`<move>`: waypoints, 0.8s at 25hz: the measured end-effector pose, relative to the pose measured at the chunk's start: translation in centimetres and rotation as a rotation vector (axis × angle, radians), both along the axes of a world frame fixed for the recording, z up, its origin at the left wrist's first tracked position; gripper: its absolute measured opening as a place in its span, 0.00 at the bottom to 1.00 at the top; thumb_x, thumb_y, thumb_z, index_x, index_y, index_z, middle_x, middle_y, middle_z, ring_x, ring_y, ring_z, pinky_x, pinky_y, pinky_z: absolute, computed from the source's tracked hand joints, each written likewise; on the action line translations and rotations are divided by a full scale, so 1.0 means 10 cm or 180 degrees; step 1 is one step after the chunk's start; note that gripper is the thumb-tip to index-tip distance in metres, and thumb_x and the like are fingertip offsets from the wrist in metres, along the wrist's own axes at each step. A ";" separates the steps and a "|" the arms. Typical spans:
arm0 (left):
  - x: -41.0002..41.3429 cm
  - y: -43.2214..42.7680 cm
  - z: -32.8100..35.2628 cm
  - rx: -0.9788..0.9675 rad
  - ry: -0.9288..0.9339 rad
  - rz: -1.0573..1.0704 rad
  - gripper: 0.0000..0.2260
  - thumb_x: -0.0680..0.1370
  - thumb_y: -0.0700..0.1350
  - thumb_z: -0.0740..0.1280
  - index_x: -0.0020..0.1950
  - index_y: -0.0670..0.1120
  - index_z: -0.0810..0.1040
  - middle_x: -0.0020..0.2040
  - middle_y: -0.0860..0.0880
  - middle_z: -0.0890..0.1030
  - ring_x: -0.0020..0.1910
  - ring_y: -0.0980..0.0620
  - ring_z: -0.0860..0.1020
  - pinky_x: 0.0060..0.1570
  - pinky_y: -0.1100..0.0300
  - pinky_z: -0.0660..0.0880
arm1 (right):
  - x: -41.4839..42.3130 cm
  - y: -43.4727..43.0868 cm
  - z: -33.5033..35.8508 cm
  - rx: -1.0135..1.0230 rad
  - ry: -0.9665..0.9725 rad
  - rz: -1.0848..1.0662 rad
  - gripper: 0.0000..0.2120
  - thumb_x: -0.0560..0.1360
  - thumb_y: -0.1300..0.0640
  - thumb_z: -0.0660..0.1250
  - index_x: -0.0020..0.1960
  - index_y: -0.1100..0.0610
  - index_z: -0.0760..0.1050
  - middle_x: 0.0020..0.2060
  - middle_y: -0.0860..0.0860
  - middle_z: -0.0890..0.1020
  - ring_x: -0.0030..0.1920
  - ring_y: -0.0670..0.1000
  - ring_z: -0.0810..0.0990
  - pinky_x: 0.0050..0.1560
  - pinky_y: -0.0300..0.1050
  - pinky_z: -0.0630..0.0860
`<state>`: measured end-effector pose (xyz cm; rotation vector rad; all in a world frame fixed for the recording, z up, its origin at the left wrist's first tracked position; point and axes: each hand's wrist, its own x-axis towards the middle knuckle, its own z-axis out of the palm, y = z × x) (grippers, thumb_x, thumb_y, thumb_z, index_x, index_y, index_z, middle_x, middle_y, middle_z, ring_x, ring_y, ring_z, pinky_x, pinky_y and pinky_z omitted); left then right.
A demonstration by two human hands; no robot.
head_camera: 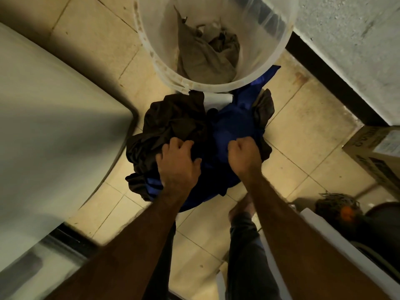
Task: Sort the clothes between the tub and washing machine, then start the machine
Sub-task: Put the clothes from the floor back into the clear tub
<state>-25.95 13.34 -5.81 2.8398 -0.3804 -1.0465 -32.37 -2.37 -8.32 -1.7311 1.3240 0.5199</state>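
The grip of the left hand point(178, 162) is closed on cloth: its fingers are curled into the folds where a dark garment point(173, 122) meets a blue garment point(233, 128). The grip of the right hand point(244, 153) is clenched into a fist, with a bunch of the blue fabric held inside it. Both forearms are stretched in from 6 o'clock, the hands set side by side and slightly apart.

The two garments are heaped together in one pile on the tiled floor point(303, 131), at the middle of the view. The dark garment is crumpled on the 9 o'clock side of the pile, and the blue one is spread across the 3 o'clock side, with more dark cloth showing at its far edge.

Just beyond the pile, at 12 o'clock, a translucent white tub point(147, 40) is stood on the floor, its near rim over the top edge of the blue garment. Grey clothes point(205, 55) are lying rumpled in its bottom.

At 9 o'clock, the white top of the washing machine point(54, 105) is seen, its rounded corner close to the dark garment.

At 3 o'clock a cardboard box point(376, 152) is placed against a rough pale wall point(357, 40). At 6 o'clock, between the forearms, the person's dark trouser legs point(244, 252) are visible.
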 end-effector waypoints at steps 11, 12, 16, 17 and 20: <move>-0.24 -0.40 0.29 -0.1451 0.1352 0.0886 0.08 0.80 0.43 0.63 0.53 0.42 0.81 0.46 0.48 0.82 0.49 0.45 0.81 0.51 0.65 0.75 | 0.16 0.00 0.57 0.1031 -0.1656 -0.2149 0.10 0.76 0.53 0.68 0.40 0.58 0.82 0.39 0.54 0.84 0.39 0.52 0.81 0.41 0.46 0.79; -0.25 -0.42 0.36 -0.1879 0.1589 0.1624 0.07 0.78 0.41 0.64 0.49 0.41 0.81 0.42 0.48 0.82 0.45 0.47 0.81 0.46 0.62 0.75 | 0.16 -0.04 0.54 0.0624 -0.1655 -0.1912 0.12 0.77 0.50 0.69 0.40 0.57 0.80 0.38 0.53 0.83 0.40 0.51 0.80 0.43 0.47 0.78; -0.21 -0.51 0.68 -0.2627 0.2388 0.3471 0.07 0.77 0.36 0.64 0.48 0.43 0.81 0.44 0.46 0.84 0.45 0.47 0.82 0.46 0.55 0.80 | 0.07 -0.18 0.45 0.0941 -0.1044 -0.1850 0.37 0.67 0.29 0.70 0.69 0.49 0.76 0.67 0.50 0.79 0.66 0.52 0.79 0.69 0.56 0.76; -0.22 -0.53 0.75 -0.2561 0.2637 0.3620 0.06 0.76 0.37 0.63 0.45 0.43 0.80 0.41 0.44 0.82 0.42 0.45 0.80 0.46 0.52 0.78 | 0.05 -0.21 0.42 0.1089 -0.0880 -0.1700 0.46 0.64 0.27 0.70 0.76 0.47 0.68 0.75 0.51 0.72 0.72 0.53 0.74 0.72 0.58 0.72; -0.22 -0.57 0.89 -0.2420 0.3386 0.3679 0.11 0.76 0.40 0.63 0.40 0.47 0.83 0.37 0.48 0.83 0.36 0.50 0.81 0.42 0.55 0.78 | -0.03 -0.25 0.32 0.1894 -0.1014 -0.1831 0.46 0.70 0.38 0.75 0.82 0.47 0.57 0.77 0.53 0.69 0.71 0.56 0.75 0.69 0.56 0.75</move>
